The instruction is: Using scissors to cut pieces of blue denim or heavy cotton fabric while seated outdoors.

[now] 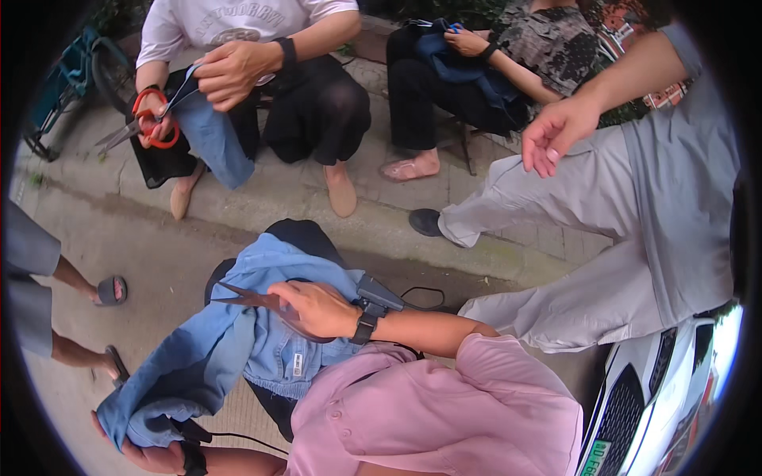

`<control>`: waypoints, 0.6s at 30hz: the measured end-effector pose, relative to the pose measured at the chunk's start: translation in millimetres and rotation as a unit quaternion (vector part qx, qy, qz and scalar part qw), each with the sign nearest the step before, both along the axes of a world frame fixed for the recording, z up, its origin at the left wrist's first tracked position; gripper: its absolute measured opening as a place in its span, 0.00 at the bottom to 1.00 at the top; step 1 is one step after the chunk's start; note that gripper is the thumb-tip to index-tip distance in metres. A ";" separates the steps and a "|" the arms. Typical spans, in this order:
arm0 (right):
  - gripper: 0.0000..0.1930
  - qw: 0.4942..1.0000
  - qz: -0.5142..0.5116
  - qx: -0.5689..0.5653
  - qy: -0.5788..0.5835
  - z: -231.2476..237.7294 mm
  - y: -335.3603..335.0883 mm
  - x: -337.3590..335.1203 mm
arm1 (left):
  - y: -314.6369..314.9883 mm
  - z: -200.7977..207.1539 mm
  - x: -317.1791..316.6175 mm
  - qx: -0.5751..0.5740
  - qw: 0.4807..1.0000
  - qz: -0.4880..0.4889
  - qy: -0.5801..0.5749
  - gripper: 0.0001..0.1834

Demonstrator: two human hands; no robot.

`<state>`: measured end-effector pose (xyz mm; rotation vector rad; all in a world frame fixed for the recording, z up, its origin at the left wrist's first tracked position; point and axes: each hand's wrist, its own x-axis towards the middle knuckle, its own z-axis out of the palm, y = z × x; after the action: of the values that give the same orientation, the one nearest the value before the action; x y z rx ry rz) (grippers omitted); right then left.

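Note:
A light blue denim garment (214,341) lies across my lap, over dark trousers, and stretches down to the lower left. My left hand (157,458) grips its bunched end there, with the fingers partly hidden by the cloth. In my right hand (321,311) is a pair of dark scissors (252,298), their blades slightly apart and pointing left over the denim. The handles are mostly covered by my fingers. A small pale label (298,364) shows on the garment beside a gathered edge.
Opposite me, a seated person holds red-handled scissors (151,119) and blue denim (213,143). Another seated person at the back handles dark denim (444,59). Someone in grey trousers (571,190) is close on my right, near a white car (647,397). Sandalled feet (113,290) are at left.

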<state>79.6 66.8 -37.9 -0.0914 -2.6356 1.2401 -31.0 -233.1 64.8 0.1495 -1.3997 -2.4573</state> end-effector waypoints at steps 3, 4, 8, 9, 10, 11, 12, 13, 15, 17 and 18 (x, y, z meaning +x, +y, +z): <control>0.21 1.000 -0.016 -0.009 0.008 -3.2 4.1 -1.8 | 17.5 -29.8 -4.6 -0.401 0.866 0.012 0.297 0.28; 0.21 1.000 -0.013 -0.006 0.005 -3.6 8.5 4.2 | 35.9 -28.6 -2.5 -0.338 0.912 -0.036 0.230 0.27; 0.18 0.999 -0.044 -0.008 -0.009 5.2 9.4 13.0 | 66.8 -30.9 -6.0 -0.202 0.957 -0.169 0.121 0.24; 0.17 0.999 -0.043 -0.022 -0.011 11.8 9.6 13.7 | 68.3 -30.4 -8.1 -0.194 0.956 -0.186 0.114 0.23; 0.15 0.999 -0.040 -0.033 -0.013 19.8 10.8 15.0 | 70.7 -31.2 -10.6 -0.186 0.955 -0.203 0.108 0.23; 0.14 0.998 -0.030 -0.051 -0.012 22.8 10.1 15.6 | 69.4 -30.0 -12.1 -0.182 0.954 -0.216 0.105 0.22; 0.14 0.998 -0.033 -0.059 -0.002 22.3 10.9 16.3 | 68.3 -30.8 -13.4 -0.177 0.952 -0.228 0.105 0.22; 0.13 0.997 -0.034 -0.066 0.007 20.2 12.5 17.1 | 69.7 -31.7 -14.5 -0.169 0.951 -0.239 0.102 0.21; 0.13 0.995 -0.038 -0.090 -0.005 24.9 10.1 17.8 | 66.5 -33.9 -19.8 -0.159 0.948 -0.260 0.094 0.20; 0.14 0.991 -0.045 -0.117 -0.047 33.0 6.1 19.7 | 62.8 -36.4 -25.6 -0.150 0.945 -0.278 0.088 0.19; 0.14 0.993 -0.052 -0.105 -0.013 29.1 4.9 18.3 | 59.6 -38.9 -29.3 -0.144 0.943 -0.287 0.086 0.19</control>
<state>97.9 71.7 -8.8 -0.2786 -2.4775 1.4852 -60.2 -173.6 25.9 -0.6067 -1.9028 -2.5577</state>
